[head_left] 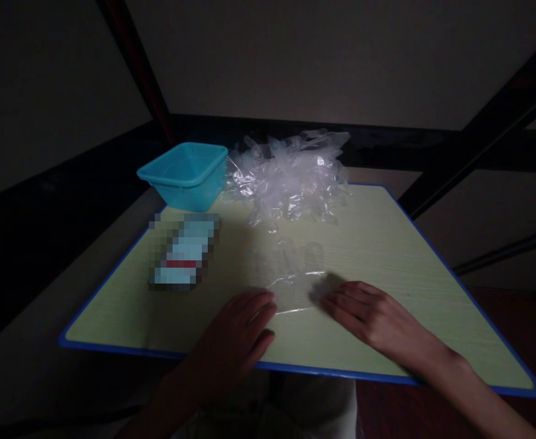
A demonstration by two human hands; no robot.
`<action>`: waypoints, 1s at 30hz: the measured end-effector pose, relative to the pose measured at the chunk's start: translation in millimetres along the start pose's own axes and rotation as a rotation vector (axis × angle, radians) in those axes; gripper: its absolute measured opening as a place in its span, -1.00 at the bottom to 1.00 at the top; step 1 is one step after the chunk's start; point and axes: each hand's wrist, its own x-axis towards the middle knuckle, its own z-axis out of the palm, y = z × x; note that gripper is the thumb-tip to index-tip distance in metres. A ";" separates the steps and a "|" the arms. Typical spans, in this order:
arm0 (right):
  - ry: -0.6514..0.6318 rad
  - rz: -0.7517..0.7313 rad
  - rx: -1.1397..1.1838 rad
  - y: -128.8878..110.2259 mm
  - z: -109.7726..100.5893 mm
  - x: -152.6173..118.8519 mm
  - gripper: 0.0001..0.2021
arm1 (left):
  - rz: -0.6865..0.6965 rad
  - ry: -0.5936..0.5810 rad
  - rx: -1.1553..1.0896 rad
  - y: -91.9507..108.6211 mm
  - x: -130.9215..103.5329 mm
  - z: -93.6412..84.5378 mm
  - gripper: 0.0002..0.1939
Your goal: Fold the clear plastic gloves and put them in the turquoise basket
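Observation:
A thin clear plastic glove (290, 274) lies flat on the pale table (386, 244), between my two hands. My left hand (242, 323) rests at its lower left edge, palm down, with the fingers a little apart and the thumb separate. To the right of the glove is my right hand (359, 308), its fingers bent and close together near the table surface; whether its fingertips hold anything is hidden. Behind the glove spreads a loose heap of clear plastic gloves (290, 177).
At the back left corner stands a blue plastic basket (194, 195). In front of it lies a flat, pixelated object (185, 250), like a phone. Blue edging (332, 370) runs round the table. Dark bars cross the background.

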 end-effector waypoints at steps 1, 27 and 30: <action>-0.001 0.003 -0.009 -0.6 1.1 0.9 -0.67 | -0.003 0.002 0.002 0.3 0.7 0.2 -0.70; 0.452 0.447 0.679 4.2 -4.3 10.1 -0.90 | -0.171 0.365 -0.368 -1.8 28.0 -16.1 -0.86; 0.525 0.540 0.680 2.5 -14.2 10.9 -0.91 | -0.255 0.400 -0.520 4.3 35.5 -34.9 -0.89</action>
